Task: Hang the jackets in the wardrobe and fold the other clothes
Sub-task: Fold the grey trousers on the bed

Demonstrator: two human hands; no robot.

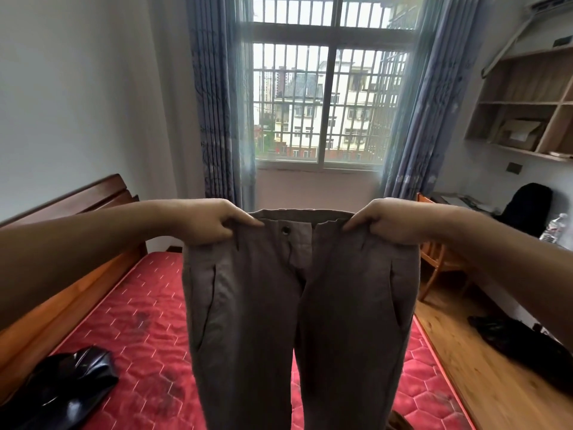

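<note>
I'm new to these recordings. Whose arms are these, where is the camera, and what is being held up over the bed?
There is no machine here. A person wears one wide-angle camera on the head, so you look out along their own arms. The left hand and right hand each grip the waistband of grey-brown trousers, held up with the legs hanging down and the button front facing the camera. Below is a red quilted mattress, with a shiny black garment lying at its near left. Another dark garment lies on the floor at the right.
</note>
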